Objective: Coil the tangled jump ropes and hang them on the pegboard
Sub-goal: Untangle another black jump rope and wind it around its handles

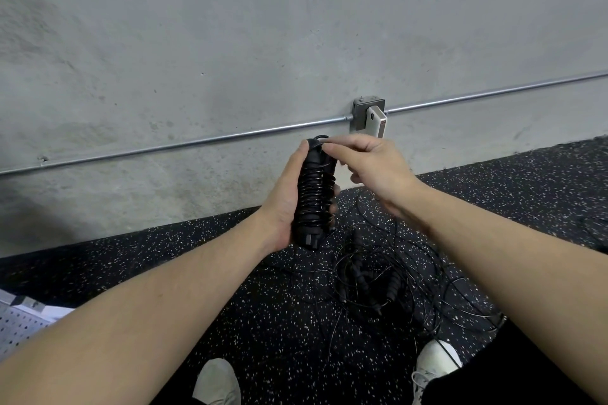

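Item: wrapped jump rope [314, 194], cord wound round its handles, gripped upright by L hand [285, 207] w/ R hand [368, 168] pinching cord end at top; risk: end slips, wraps spring loose; tangled ropes [378, 276] on floor, pegboard [19, 325] lower-left.

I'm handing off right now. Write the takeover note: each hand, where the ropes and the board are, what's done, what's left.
Left hand: grips the wrapped rope bundle, black handles with cord wound round them, held upright.
Right hand: pinches the cord end at the bundle's top.
Tangled jump ropes: loose pile on the speckled floor, ahead of the right shoe.
Pegboard: only a corner shows at far left, low; nothing seen hung on it.
Done: one rope nearly wound.
Left: secure that end, hang it, untangle and coil the pile, hang those.
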The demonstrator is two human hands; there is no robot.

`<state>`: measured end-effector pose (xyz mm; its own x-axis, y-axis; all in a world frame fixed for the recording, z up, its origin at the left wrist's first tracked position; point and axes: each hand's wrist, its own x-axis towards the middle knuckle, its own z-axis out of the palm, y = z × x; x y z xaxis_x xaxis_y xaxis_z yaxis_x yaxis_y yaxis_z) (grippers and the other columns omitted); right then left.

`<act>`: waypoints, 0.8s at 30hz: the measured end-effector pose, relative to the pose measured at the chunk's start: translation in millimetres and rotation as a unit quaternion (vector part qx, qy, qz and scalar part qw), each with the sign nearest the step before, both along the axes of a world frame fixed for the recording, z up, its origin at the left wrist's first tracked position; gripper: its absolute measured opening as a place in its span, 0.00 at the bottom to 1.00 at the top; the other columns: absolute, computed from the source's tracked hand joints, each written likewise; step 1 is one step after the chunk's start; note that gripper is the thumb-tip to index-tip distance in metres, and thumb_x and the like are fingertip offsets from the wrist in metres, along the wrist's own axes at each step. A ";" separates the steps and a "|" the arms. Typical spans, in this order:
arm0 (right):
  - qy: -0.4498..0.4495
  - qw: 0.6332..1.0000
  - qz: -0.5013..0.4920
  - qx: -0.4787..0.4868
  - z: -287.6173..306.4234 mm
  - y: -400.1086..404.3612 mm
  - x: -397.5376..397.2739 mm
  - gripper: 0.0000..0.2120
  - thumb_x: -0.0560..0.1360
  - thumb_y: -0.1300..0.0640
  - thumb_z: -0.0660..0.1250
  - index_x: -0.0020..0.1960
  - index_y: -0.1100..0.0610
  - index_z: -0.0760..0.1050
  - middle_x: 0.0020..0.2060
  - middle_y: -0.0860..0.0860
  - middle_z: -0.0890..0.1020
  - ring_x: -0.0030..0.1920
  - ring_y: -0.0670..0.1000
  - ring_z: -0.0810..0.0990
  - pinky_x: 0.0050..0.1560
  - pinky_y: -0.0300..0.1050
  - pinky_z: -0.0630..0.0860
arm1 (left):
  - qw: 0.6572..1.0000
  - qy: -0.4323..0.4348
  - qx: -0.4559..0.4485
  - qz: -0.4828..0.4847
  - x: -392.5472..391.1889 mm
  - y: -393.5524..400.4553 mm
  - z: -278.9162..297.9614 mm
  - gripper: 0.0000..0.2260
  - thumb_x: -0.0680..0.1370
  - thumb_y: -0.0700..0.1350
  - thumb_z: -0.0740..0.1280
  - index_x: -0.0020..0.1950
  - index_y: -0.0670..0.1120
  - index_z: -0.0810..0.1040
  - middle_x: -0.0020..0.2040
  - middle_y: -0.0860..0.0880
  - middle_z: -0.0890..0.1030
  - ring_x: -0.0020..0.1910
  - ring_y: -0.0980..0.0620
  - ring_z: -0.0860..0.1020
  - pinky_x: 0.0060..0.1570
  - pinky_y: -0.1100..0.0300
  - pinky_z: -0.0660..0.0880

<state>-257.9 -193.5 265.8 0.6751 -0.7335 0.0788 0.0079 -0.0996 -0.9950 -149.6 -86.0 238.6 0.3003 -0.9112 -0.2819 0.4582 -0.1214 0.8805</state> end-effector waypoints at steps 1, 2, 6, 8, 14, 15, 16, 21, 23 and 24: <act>0.001 1.000 -0.025 -0.003 -1.4 -1.2 1.1 0.04 0.74 0.54 0.76 0.48 0.49 0.83 0.32 0.42 0.77 0.34 0.39 0.73 0.39 0.36 0.68 | 1.000 -0.008 -0.001 0.003 -0.5 0.2 0.3 0.28 0.77 0.71 0.59 0.51 0.47 0.80 0.40 0.44 0.80 0.33 0.46 0.76 0.35 0.56 0.74; 0.004 0.999 -0.047 -0.002 -3.3 -2.8 2.1 0.08 0.72 0.52 0.77 0.49 0.50 0.80 0.33 0.43 0.74 0.35 0.41 0.72 0.40 0.37 0.69 | 1.000 -0.015 -0.002 0.006 -0.9 0.2 0.7 0.27 0.78 0.70 0.59 0.51 0.47 0.80 0.40 0.44 0.81 0.33 0.46 0.76 0.35 0.56 0.74; 0.036 0.997 -0.041 0.058 -4.8 -4.3 2.9 0.15 0.69 0.47 0.79 0.51 0.50 0.79 0.42 0.47 0.78 0.41 0.44 0.75 0.42 0.43 0.73 | 1.000 -0.026 -0.005 0.015 0.2 0.3 2.1 0.27 0.79 0.71 0.58 0.48 0.49 0.83 0.41 0.44 0.81 0.34 0.45 0.77 0.34 0.56 0.76; 0.027 0.996 -0.021 0.083 -3.8 -4.6 2.5 0.10 0.70 0.51 0.79 0.46 0.51 0.80 0.42 0.46 0.81 0.42 0.44 0.76 0.41 0.41 0.73 | 0.999 -0.045 -0.004 0.018 0.6 0.1 0.0 0.28 0.79 0.70 0.57 0.50 0.48 0.82 0.41 0.44 0.81 0.35 0.45 0.78 0.36 0.56 0.76; -0.015 0.992 0.009 0.121 -4.9 -6.4 4.6 0.07 0.72 0.61 0.77 0.42 0.56 0.78 0.33 0.50 0.79 0.34 0.45 0.76 0.36 0.38 0.76 | 0.997 -0.069 0.017 0.024 0.1 -1.3 -2.0 0.27 0.81 0.68 0.56 0.60 0.48 0.82 0.53 0.44 0.85 0.38 0.45 0.82 0.37 0.54 0.79; -0.016 0.993 0.005 0.113 -5.0 -5.6 4.6 0.07 0.73 0.62 0.76 0.43 0.57 0.78 0.33 0.50 0.79 0.32 0.46 0.76 0.35 0.38 0.76 | 0.997 -0.064 0.021 0.028 -0.5 -2.2 -2.4 0.27 0.81 0.68 0.57 0.59 0.47 0.82 0.52 0.45 0.85 0.39 0.45 0.82 0.39 0.53 0.79; -0.010 0.995 -0.004 0.095 -5.3 -4.9 5.0 0.07 0.73 0.63 0.76 0.44 0.57 0.77 0.33 0.50 0.79 0.31 0.45 0.76 0.35 0.38 0.77 | 0.997 -0.060 0.025 0.033 -1.1 -3.1 -3.1 0.28 0.81 0.67 0.57 0.58 0.45 0.82 0.51 0.44 0.84 0.39 0.44 0.82 0.40 0.51 0.80; 0.019 0.999 -0.047 0.015 -10.0 -5.4 8.6 0.07 0.73 0.62 0.76 0.44 0.56 0.77 0.30 0.49 0.78 0.27 0.46 0.75 0.31 0.39 0.75 | 0.995 -0.074 0.046 0.045 -5.2 -6.7 -3.5 0.29 0.83 0.65 0.56 0.63 0.41 0.80 0.49 0.40 0.84 0.42 0.42 0.83 0.44 0.49 0.81; 0.036 0.997 -0.060 -0.021 -11.0 -6.4 9.4 0.07 0.74 0.62 0.76 0.43 0.56 0.77 0.32 0.50 0.79 0.27 0.46 0.75 0.29 0.39 0.75 | 0.995 -0.080 0.029 0.052 -5.8 -9.0 -3.6 0.27 0.83 0.64 0.57 0.72 0.47 0.75 0.53 0.42 0.84 0.43 0.41 0.83 0.43 0.48 0.80; 0.044 0.996 -0.067 -0.041 -11.1 -6.4 9.7 0.08 0.74 0.61 0.76 0.42 0.55 0.77 0.33 0.50 0.79 0.27 0.46 0.76 0.27 0.39 0.75 | 0.995 -0.083 0.016 0.059 -5.3 -10.1 -4.3 0.25 0.83 0.64 0.58 0.76 0.54 0.70 0.54 0.42 0.84 0.43 0.41 0.83 0.42 0.49 0.81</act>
<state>-248.2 -199.9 254.7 0.5785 -0.8111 0.0861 -0.0983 -0.1742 -0.9798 -155.0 -96.1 234.3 0.4502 -0.8582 -0.2467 0.3187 -0.1036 0.9422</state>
